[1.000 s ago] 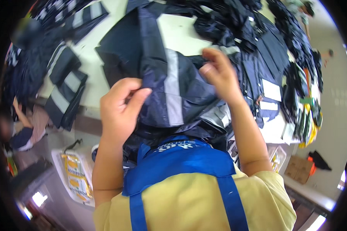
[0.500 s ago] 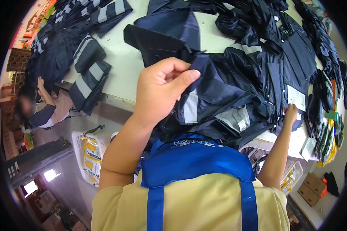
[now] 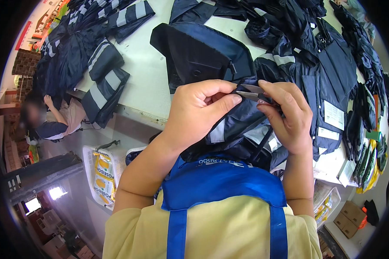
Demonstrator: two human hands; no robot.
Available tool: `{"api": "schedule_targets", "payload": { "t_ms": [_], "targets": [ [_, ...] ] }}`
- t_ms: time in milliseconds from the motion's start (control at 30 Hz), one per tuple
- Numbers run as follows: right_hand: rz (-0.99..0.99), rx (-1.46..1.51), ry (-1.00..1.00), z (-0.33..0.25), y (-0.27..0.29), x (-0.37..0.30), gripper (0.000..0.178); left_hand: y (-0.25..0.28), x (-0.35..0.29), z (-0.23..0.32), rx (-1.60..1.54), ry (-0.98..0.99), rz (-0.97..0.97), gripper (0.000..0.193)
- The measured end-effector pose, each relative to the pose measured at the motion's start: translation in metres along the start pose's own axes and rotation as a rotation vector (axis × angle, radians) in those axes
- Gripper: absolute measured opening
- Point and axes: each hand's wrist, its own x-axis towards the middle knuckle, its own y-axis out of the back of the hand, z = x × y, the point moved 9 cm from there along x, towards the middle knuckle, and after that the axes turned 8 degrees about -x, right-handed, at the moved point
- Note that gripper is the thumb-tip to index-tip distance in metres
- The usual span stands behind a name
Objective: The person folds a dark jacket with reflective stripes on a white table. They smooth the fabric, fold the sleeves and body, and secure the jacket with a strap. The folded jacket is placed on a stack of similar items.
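Observation:
Before me, a dark navy garment (image 3: 194, 54) with grey reflective patches is draped over the table's near edge. My left hand (image 3: 196, 108) pinches a bit of its cloth between thumb and forefinger. Closed round a pair of metal thread snips (image 3: 249, 93) is my right hand (image 3: 289, 114), its fingers on the handles. The blades point left and meet the cloth right beside my left fingertips. Whether a thread lies between the blades is too small to make out.
More dark garments lie over the white table (image 3: 140, 64), some with reflective bands (image 3: 100, 94). White papers (image 3: 333, 115) rest on the right-hand stack. A white basket (image 3: 90, 172) with yellow packets stands below left. At the far left sits another person (image 3: 58, 121). Cardboard boxes (image 3: 349, 218) stand lower right.
My right hand has come from the papers at the right to my left hand, with the snips now in it. My left hand has moved slightly right and down, still pinching the cloth.

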Motion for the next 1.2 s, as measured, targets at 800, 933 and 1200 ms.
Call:
{"api": "schedule_targets", "payload": {
  "t_ms": [800, 933, 1200],
  "targets": [
    [0.191, 0.312, -0.129, 0.019, -0.009, -0.01, 0.042, 0.006, -0.014, -0.003, 0.018, 0.019, -0.014, 0.012],
    [0.149, 0.111, -0.017, 0.0, -0.006, -0.011, 0.039, 0.007, -0.015, -0.007, -0.039, 0.062, -0.032, 0.011],
    [0.154, 0.04, 0.111, -0.009, -0.009, -0.002, 0.034, 0.008, -0.015, -0.009, -0.014, 0.096, -0.06, 0.011]
  ]
}}
